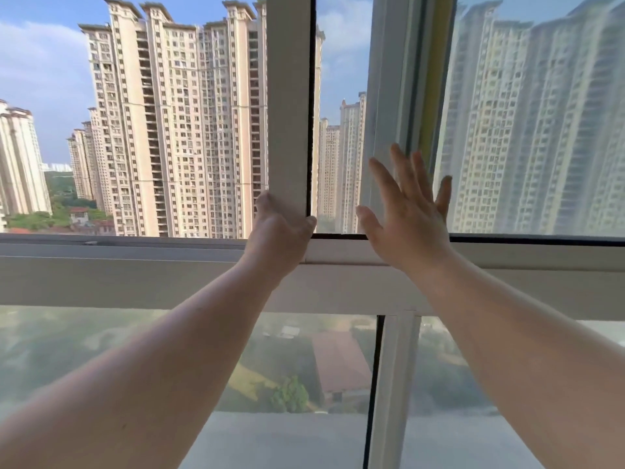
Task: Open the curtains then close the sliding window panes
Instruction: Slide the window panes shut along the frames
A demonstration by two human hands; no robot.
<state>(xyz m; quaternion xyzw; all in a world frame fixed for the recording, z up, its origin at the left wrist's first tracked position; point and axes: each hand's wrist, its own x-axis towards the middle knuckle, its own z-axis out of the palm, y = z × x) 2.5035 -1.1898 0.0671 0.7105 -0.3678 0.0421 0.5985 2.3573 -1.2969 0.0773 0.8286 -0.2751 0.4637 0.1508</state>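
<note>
A white sliding window pane has its upright frame edge (289, 96) in the middle of the view. My left hand (282, 228) is wrapped around the bottom of that edge, just above the sill rail (135, 252). To its left the window stands open to clear sky and towers. My right hand (411, 211) is flat with fingers spread against the glass of the pane, next to a second white upright (389, 96). The glass further right (541, 130) looks hazy. No curtain is in view.
A wide white horizontal frame member (101, 282) runs under the sliding panes. Below it are fixed lower panes of hazy glass (101, 350), split by a white upright (392, 384). Tall apartment towers stand outside.
</note>
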